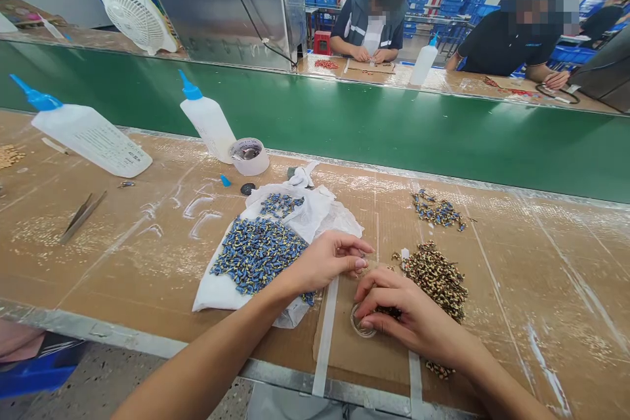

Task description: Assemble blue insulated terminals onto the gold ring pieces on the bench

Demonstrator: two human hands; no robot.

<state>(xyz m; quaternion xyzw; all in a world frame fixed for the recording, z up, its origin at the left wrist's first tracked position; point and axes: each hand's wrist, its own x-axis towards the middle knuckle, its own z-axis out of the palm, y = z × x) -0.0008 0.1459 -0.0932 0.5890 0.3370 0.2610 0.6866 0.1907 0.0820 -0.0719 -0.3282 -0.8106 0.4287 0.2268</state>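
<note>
My left hand (331, 261) hovers over the edge of the blue-piece pile, its thumb and fingertips drawn together; whatever is between them is too small to make out. Just right of it, my right hand (394, 305) curls its fingers over a small round clear dish (363, 328), and its fingertips hide what they may pinch. Small blue-and-yellow pieces (260, 252) lie heaped on a white plastic bag (216, 298) at the left. Beyond my right hand is a pile of dark-and-gold pieces (436, 279). A cardboard sheet (364, 357) lies beneath both hands.
Two white squeeze bottles (93, 138) with blue nozzles, a tape roll (250, 161) and tweezers (83, 216) are at the left. A smaller blue-and-gold pile (438, 210) lies farther back. Past a green belt (344, 125), two people (371, 33) work at another bench.
</note>
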